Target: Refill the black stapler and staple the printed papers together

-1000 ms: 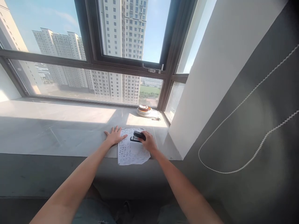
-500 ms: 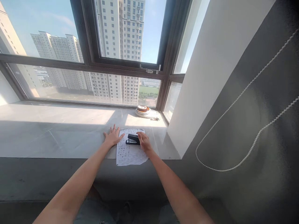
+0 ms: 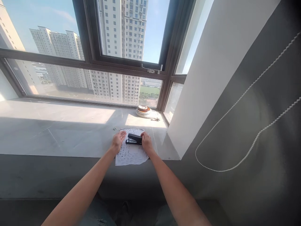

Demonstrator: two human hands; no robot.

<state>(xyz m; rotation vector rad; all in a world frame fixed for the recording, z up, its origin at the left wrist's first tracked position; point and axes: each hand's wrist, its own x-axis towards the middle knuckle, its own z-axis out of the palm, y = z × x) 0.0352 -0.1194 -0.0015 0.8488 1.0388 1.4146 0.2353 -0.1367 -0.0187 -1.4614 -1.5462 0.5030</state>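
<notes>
Evidently, a stapler is being held in place over a written sheet of paper, and this positioning can be judged the step in hand. It is grasped at its rear end by the right hand, whose grip is closed around it, while its front is pointed towards the left hand. The stapler's upper arm and base are parted at the front. The left grip is open, with fingers extended at the paper's left side, and nothing can be seen held in it. The sheet is laid on the windowsill, its near end projected past the sill's front edge.

For any move from this pose, a level stapler and a steady sheet would be called for, and the left fingers would have to be placed clear of the stapler's mouth.

Whether the base is resting on the paper or is lifted slightly above it cannot be told. The stapler's rear is covered by the right fingers, and contact between the left hand and the sheet cannot be confirmed. The writing is too small to be read, and the tiny pieces beyond the left hand cannot be identified with certainty.
</notes>
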